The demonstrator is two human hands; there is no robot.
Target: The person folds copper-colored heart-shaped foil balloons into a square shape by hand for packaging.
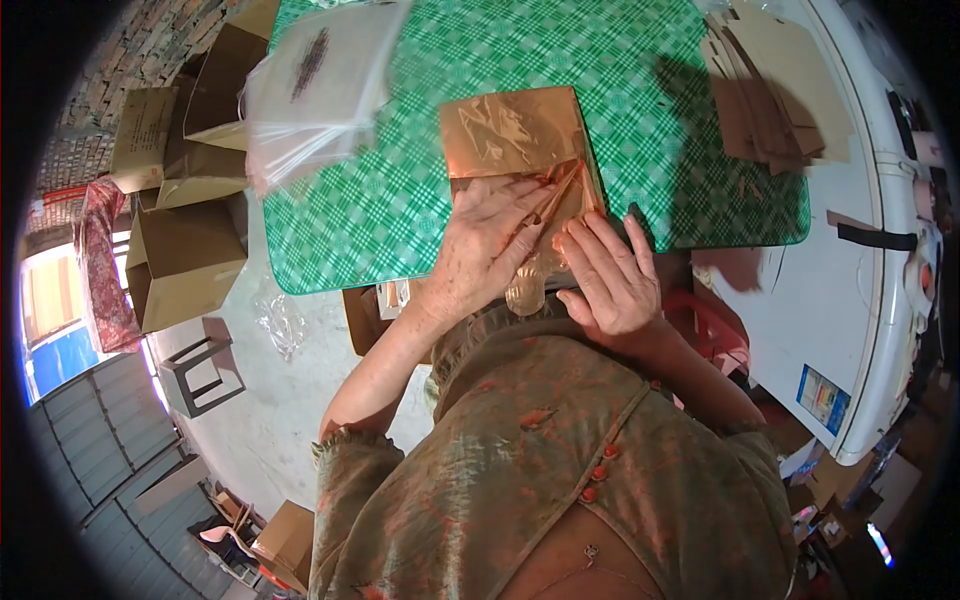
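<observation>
A flat, box-like packet (515, 130) with a shiny copper-coloured surface lies on the green checked tablecloth (400, 200) near its front edge. Creased copper film (572, 195) bunches up between my hands, and a clear, yellowish flap (526, 288) hangs over the table edge. My left hand (488, 240) lies flat across the packet's near part, fingers stretched to the right against the creased film. At the packet's near right side is my right hand (615, 278), fingers extended, their tips touching the film edge. A small dark object (637, 222) shows beside its fingers, too hidden to name.
A stack of clear plastic bags (320, 90) lies at the table's far left. Brown cardboard sheets (765, 100) are piled at the far right. Open cardboard boxes (185, 255) stand left of the table, near a grey stool (200, 370). A white surface (800, 300) borders the right side.
</observation>
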